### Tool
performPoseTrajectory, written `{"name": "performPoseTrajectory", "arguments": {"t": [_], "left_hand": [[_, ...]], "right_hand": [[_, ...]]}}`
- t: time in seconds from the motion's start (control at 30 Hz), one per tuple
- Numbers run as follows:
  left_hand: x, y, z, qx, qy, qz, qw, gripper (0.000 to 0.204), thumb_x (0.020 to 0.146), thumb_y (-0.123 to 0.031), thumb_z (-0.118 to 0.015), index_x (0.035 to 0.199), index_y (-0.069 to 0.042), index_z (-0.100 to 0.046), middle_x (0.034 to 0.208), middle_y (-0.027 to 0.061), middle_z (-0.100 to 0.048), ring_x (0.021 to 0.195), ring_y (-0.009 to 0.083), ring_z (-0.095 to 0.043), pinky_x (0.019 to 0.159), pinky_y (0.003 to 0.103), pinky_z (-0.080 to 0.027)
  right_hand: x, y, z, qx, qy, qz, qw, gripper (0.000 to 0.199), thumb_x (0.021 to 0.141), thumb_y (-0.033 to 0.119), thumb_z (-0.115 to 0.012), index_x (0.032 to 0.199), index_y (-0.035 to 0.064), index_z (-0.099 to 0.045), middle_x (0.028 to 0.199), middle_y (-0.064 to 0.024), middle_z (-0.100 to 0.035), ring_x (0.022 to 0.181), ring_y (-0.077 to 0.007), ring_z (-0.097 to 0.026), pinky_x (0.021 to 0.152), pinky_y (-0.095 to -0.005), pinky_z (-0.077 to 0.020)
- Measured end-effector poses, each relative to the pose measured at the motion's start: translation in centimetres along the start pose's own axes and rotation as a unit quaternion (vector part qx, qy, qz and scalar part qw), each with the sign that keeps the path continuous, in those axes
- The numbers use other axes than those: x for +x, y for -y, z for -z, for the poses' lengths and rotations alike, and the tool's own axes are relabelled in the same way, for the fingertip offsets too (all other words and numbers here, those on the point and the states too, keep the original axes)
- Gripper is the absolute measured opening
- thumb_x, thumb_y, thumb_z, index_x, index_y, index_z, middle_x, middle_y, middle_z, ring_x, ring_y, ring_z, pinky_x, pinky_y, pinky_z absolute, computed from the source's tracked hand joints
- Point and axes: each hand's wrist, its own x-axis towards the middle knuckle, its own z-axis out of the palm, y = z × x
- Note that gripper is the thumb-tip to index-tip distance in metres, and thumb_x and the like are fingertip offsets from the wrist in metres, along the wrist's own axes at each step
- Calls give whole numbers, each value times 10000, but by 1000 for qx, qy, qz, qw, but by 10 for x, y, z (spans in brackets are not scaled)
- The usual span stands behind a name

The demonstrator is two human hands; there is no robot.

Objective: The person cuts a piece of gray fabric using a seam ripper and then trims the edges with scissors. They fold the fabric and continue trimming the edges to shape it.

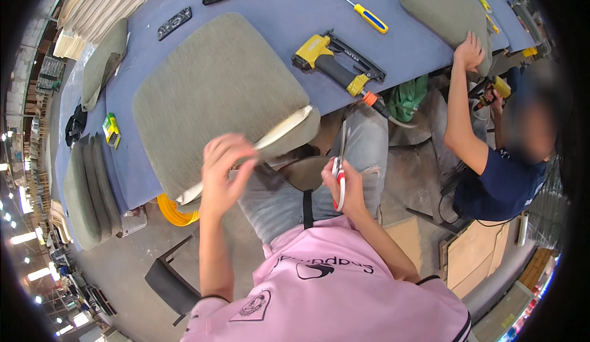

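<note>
A chair seat panel (pixel 215 90) covered in grey-green fabric lies on the blue-topped table in front of me. Its near edge overhangs the table, where a pale strip and a loose fabric flap (pixel 295 134) show. My left hand (pixel 226 170), slightly blurred, is at that near edge with thumb and fingers apart and nothing in it. I cannot tell whether it touches the fabric. My right hand (pixel 347 188) grips scissors (pixel 337 173) by their red and white handles, the blades pointing away from me over my lap.
A yellow and black pneumatic stapler (pixel 335 62) with a hose lies right of the panel, and a yellow-handled screwdriver (pixel 370 18) beyond it. More padded panels (pixel 86 188) stand at left. At right, a co-worker (pixel 498 176) handles another panel (pixel 439 10) and a yellow power tool.
</note>
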Motion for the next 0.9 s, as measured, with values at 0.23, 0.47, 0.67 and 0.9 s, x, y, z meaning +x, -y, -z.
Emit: {"name": "performPoseTrajectory", "arguments": {"t": [0.23,0.47,0.67,0.9], "left_hand": [[124,5,-60,172,197,-251,932,336,865,-66,-767,1186,-158,-731,1358,59,-645,1384,318,-557,1145,515,-412],[178,9,-80,262,366,-334,828,253,846,-132,-746,1081,-212,-798,1147,9,-675,1158,257,-619,989,435,-463],[206,-10,-91,314,463,-347,753,210,817,-138,-715,1003,-186,-797,1014,29,-675,1067,279,-651,925,437,-505],[232,-14,-108,243,580,-236,741,131,844,-100,-679,931,-129,-771,849,106,-733,901,350,-710,807,475,-551]], "right_hand": [[-26,10,6,-105,90,9,990,306,933,290,-842,938,34,-673,799,-115,-663,694,-228,-654,656,-377,-513],[-8,14,-1,-211,99,-9,972,428,920,423,-824,891,23,-676,818,-194,-688,744,-424,-674,687,-509,-522],[2,13,-6,-235,75,23,969,470,921,444,-832,836,21,-645,740,-180,-640,687,-405,-631,648,-507,-482],[2,26,2,-239,67,13,969,458,926,450,-826,846,34,-652,724,-166,-634,674,-400,-625,641,-505,-484]]}}
